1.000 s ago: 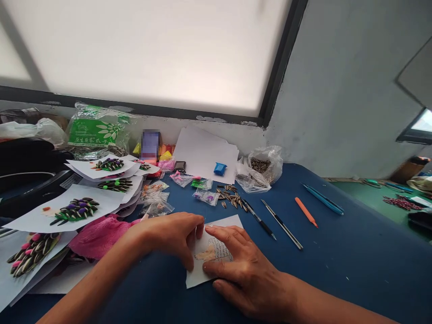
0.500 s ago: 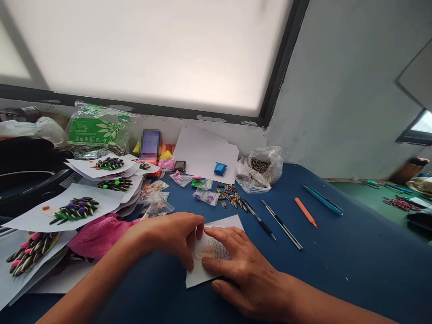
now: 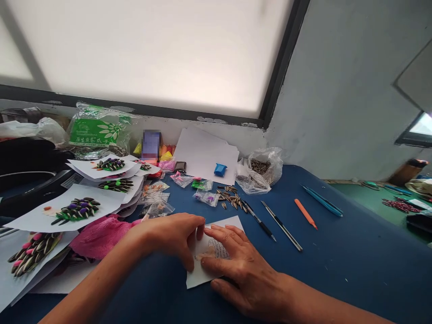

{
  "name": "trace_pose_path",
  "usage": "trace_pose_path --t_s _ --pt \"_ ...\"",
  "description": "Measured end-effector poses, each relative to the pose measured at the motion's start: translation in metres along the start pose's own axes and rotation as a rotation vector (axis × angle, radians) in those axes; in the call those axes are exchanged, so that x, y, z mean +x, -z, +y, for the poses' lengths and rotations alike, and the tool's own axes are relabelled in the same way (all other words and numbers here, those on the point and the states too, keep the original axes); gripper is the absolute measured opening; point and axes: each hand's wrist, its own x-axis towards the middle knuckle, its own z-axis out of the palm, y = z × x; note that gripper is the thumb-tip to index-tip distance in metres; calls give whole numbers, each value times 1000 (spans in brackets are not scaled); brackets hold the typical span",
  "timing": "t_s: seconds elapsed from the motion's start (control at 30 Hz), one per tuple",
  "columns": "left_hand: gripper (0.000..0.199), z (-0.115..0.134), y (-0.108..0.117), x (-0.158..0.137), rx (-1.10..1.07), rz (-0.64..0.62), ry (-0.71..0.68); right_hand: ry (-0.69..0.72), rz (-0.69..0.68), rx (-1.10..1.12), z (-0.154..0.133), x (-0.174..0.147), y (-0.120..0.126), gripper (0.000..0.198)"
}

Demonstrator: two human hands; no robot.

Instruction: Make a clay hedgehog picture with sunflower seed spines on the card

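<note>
A small white sheet of paper (image 3: 196, 280) lies on the blue tabletop in front of me. It carries a thin beige patch of clay (image 3: 206, 252) and an outlined area filled with short drawn strokes. My left hand (image 3: 173, 231) is at the sheet's left edge, fingers bent, with the thumb apart from them. My right hand (image 3: 241, 267) rests over the right side with fingers spread, the index fingertip near the left fingers and the thumb by the beige patch. Neither hand visibly holds anything. Part of the drawing is hidden under the right hand.
Loose sunflower seeds (image 3: 231, 197), a black pen (image 3: 259, 221), a craft knife (image 3: 282, 226) and an orange marker (image 3: 305, 214) lie beyond the sheet. Finished seed pictures (image 3: 76, 209) are stacked at left beside a pink cloth (image 3: 101, 236). A seed bag (image 3: 261, 168) stands at the back.
</note>
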Motion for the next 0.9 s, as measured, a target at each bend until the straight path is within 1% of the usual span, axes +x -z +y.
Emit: trace_pose_path --t_s 0.1,0.3,0.57,0.9 --pt "43 -1 0 0 -2 -10 3 2 4 6 1 -1 -1 31" --pt "44 1 0 -1 -3 -17 17 -54 15 7 2 0 -2 35" --pt "45 0 0 -1 -25 -20 23 -67 10 -13 2 -1 -2 35" --pt "47 1 0 1 17 -9 20 -73 -53 16 3 1 -3 42"
